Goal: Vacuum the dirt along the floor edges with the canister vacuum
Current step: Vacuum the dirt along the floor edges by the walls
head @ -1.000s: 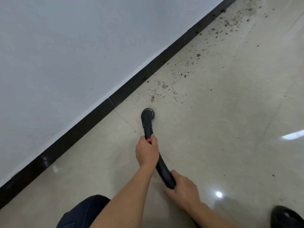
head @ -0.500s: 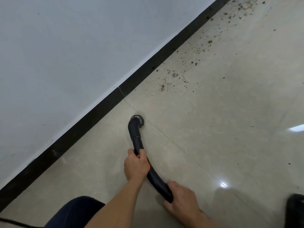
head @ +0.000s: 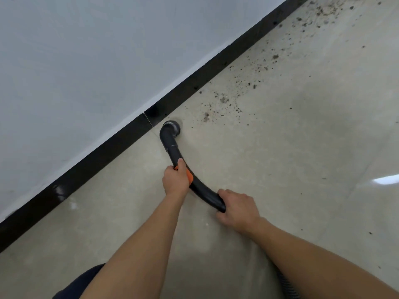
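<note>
A curved black vacuum wand (head: pixel 201 187) with an orange band lies low over the beige tiled floor. Its round nozzle (head: pixel 172 128) sits on the floor right beside the black skirting (head: pixel 121 137). My left hand (head: pixel 176 181) grips the wand at the orange band. My right hand (head: pixel 238 207) holds the wand's rear end, fingers curled round it. Dark dirt specks (head: pixel 224 102) are scattered along the floor edge just beyond the nozzle, thicker dirt (head: pixel 323 11) farther up at the top right. The canister itself is out of view.
A pale wall (head: pixel 97 61) rises above the skirting on the left. A ribbed hose section (head: pixel 288 287) shows under my right forearm at the bottom edge. My dark trouser knee (head: pixel 86 281) is at the bottom left. Open floor stretches to the right.
The nozzle has moved toward the wall, from out on the tile to right against the skirting near the tile joint. Both hands kept their grip on the wand.
</note>
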The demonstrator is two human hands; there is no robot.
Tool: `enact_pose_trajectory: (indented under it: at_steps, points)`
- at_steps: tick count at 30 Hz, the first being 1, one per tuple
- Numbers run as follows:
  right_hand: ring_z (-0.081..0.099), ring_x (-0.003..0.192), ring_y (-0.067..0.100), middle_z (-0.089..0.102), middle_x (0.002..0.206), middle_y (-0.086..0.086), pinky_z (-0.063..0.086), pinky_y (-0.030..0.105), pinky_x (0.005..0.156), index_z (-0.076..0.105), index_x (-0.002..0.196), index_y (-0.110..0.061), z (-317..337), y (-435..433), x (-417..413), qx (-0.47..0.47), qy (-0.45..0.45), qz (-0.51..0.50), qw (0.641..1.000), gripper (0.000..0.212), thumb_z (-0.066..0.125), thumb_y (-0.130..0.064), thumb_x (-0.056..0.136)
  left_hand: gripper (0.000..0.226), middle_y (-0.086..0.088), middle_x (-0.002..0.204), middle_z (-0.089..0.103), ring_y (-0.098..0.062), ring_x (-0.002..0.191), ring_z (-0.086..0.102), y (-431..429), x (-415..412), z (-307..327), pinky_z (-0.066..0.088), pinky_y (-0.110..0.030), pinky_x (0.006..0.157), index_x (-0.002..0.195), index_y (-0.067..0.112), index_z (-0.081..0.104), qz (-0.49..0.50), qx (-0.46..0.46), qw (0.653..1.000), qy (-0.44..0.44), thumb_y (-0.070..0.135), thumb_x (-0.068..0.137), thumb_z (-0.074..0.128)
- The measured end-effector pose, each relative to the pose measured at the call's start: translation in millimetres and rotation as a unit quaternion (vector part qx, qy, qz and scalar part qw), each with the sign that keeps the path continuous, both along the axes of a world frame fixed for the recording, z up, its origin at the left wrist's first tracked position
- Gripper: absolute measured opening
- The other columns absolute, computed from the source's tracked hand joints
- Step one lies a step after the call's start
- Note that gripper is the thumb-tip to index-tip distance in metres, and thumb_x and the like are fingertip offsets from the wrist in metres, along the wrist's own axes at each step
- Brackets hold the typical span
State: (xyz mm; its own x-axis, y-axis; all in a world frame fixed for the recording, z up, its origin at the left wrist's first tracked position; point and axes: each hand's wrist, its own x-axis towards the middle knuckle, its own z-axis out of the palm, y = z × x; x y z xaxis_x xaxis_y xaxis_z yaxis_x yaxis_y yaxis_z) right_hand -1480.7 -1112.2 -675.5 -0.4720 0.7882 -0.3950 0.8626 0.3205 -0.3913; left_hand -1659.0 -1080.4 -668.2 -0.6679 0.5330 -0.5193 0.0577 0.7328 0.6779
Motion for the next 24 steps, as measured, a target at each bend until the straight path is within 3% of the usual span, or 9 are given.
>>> enact_pose_trajectory:
  at_steps: [3,6,12,19,24]
  points:
    - [0.062,0.093,0.022,0.060,0.104,-0.002,0.035,0.029,0.066,0.052,0.111,-0.025,2,26,17,0.020,-0.035,0.015,0.999,0.030,0.055,-0.038,0.084,0.038,-0.012,0.097,0.058,-0.035,0.088,0.060,16,10,9,0.060,-0.050,0.065,0.100,0.007,0.052,0.042,-0.018,0.995,-0.086,0.044,0.098,0.044]
    - [0.057,0.098,0.021,0.057,0.108,-0.002,0.038,0.031,0.070,0.050,0.117,-0.028,4,42,30,0.053,-0.079,-0.004,0.996,0.033,0.054,-0.042,0.087,0.035,-0.018,0.108,0.057,-0.042,0.098,0.059,32,19,14,0.058,-0.057,0.062,0.102,0.006,0.049,0.071,-0.012,0.983,-0.167,0.040,0.098,0.048]
    - [0.050,0.106,0.023,0.052,0.119,0.001,0.044,0.038,0.083,0.042,0.127,-0.030,10,29,31,0.039,-0.106,-0.103,0.988,0.041,0.054,-0.044,0.090,0.027,-0.019,0.115,0.052,-0.044,0.103,0.055,56,20,26,0.055,-0.064,0.068,0.107,0.008,0.043,0.064,-0.031,0.974,-0.215,0.033,0.101,0.045]
    - [0.043,0.112,0.030,0.047,0.123,0.006,0.038,0.045,0.093,0.041,0.132,-0.031,34,32,48,0.138,-0.178,-0.092,0.970,0.038,0.049,-0.030,0.095,0.037,-0.021,0.123,0.051,-0.045,0.105,0.055,48,36,35,0.054,-0.061,0.067,0.132,0.008,0.039,0.076,-0.031,0.941,-0.329,0.031,0.103,0.040]
    - [0.042,0.116,0.032,0.046,0.125,0.005,0.035,0.047,0.099,0.041,0.131,-0.032,51,58,73,0.178,-0.220,-0.046,0.958,0.038,0.050,-0.028,0.094,0.041,-0.024,0.129,0.048,-0.044,0.110,0.052,50,55,41,0.054,-0.060,0.078,0.138,0.007,0.035,0.088,-0.026,0.924,-0.372,0.030,0.104,0.036]
